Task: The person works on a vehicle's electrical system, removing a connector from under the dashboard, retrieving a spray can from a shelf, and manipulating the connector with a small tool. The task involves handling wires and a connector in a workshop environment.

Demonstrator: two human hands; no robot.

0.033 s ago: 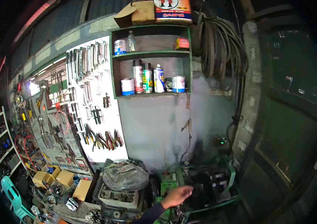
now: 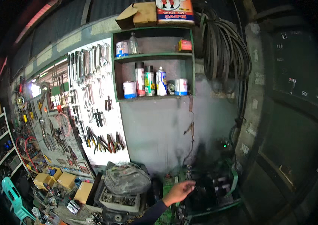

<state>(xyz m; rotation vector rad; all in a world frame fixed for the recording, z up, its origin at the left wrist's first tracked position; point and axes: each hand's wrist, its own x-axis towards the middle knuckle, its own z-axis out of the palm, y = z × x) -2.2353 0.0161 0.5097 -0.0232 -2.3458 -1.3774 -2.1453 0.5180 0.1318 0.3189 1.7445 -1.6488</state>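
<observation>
My left hand [image 2: 179, 192], in a dark sleeve, reaches in from the lower edge toward the right. Its fingers are curled together, and whether anything small sits between them I cannot make out. Just beyond the fingertips is a green metal frame [image 2: 234, 180] with dark equipment inside it, too dim to identify. A green machine part [image 2: 168, 187] stands behind and below the hand. My right hand does not show.
On the left stands a bench with a grey bin of small metal parts [image 2: 119, 202], a clear plastic-wrapped bundle [image 2: 127, 179] and cardboard boxes [image 2: 84, 192]. A white tool board [image 2: 112, 118] and a green shelf [image 2: 155, 99] with cans hang on the wall. Belts [image 2: 226, 52] hang at right.
My left hand sits slightly higher in the picture, with more of its sleeve showing. The whole view has shifted a little, so shelf and tools appear slightly lower and to the right.
</observation>
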